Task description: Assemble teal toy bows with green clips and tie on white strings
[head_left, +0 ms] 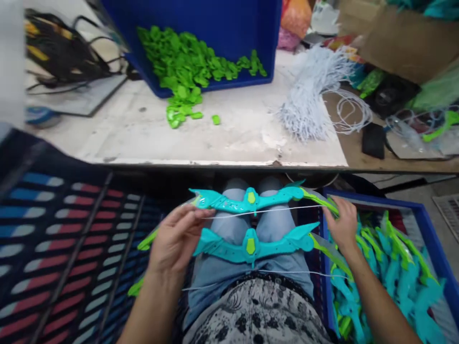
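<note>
Across my lap lie two turquoise toy bows with lime-green limbs and white strings. The farther toy bow (233, 204) is held between my hands. My left hand (181, 234) is closed at its left end, thumb and fingers pinching the white string (265, 210) there. Closed on the green limb near the right tip is my right hand (342, 222); its fingertips are partly hidden. Closer to my body, the second toy bow (233, 249) rests on my thighs. Its left limb passes behind my left arm, and its right limb reaches toward my right forearm.
A blue bin (215, 86) tilted on the worktable (236, 138) spills small green pieces (186, 62). A bundle of white strings (311, 95) lies to its right. At my right stands a blue crate (426, 217) of toy bows; a striped surface (71, 248) is at left.
</note>
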`<act>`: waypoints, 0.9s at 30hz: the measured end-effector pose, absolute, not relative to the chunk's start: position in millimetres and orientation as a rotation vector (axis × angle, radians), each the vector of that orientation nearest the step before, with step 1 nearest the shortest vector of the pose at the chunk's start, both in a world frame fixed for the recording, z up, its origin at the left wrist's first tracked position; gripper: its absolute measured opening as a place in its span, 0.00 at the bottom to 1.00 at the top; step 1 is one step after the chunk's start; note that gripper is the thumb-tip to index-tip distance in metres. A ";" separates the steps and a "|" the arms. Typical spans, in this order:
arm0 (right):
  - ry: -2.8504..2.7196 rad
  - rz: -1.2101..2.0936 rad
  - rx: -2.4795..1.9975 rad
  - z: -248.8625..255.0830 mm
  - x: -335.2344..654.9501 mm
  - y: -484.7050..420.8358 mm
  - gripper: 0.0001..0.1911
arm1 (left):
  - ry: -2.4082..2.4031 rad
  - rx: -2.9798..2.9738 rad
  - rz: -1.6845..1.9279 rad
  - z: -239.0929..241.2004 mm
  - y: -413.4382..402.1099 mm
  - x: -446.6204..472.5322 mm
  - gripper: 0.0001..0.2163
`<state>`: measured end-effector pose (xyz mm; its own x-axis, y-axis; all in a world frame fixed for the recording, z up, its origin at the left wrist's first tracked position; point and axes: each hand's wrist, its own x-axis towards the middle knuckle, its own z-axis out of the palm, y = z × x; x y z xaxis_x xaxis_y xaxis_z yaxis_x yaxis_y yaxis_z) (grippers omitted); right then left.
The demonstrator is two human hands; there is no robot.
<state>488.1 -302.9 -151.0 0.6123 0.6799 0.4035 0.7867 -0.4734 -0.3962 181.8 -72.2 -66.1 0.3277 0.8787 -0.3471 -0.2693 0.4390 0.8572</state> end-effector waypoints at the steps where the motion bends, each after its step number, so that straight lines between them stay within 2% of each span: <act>1: -1.281 -0.208 -2.194 -143.3 471.6 -276.6 0.20 | 0.944 0.771 0.823 -68.9 -77.1 183.7 0.19; 3: -1.606 0.038 -1.970 -131.6 433.8 -222.4 0.20 | 0.908 0.733 0.732 -71.9 -84.8 187.7 0.20; 6: -2.149 0.658 -1.584 -122.6 386.0 -158.4 0.27 | 0.816 0.685 0.661 -71.1 -89.6 189.4 0.17; 8: -2.303 1.006 -1.319 -120.7 369.1 -134.9 0.34 | 0.768 0.653 0.676 -69.4 -89.4 187.0 0.16; 9: -2.277 1.069 -1.291 -120.6 365.2 -128.1 0.34 | 0.748 0.639 0.695 -68.9 -89.1 185.2 0.16; 11: -2.125 0.997 -1.438 -121.6 364.7 -120.7 0.33 | 0.711 0.618 0.728 -69.5 -89.0 181.4 0.15; 13: -2.068 0.930 -1.557 -123.0 371.8 -116.6 0.37 | 0.696 0.598 0.733 -72.5 -89.3 178.0 0.15; 16: -2.227 1.211 -1.299 -124.8 389.0 -110.3 0.48 | 0.726 0.563 0.763 -79.5 -88.0 173.3 0.15; 18: -2.145 1.238 -1.260 -127.7 394.0 -106.4 0.45 | 0.757 0.560 0.814 -83.9 -85.6 170.0 0.15; 21: -2.011 0.813 -1.658 -137.7 377.2 -105.2 0.39 | 0.784 0.577 0.854 -87.3 -83.0 167.3 0.15; 24: -2.170 0.474 -1.950 -148.4 349.9 -107.7 0.36 | 0.812 0.612 0.853 -86.3 -84.6 167.2 0.15; 27: -2.278 0.556 -1.934 -150.0 352.0 -106.5 0.32 | 0.899 0.688 0.868 -83.4 -85.4 163.7 0.15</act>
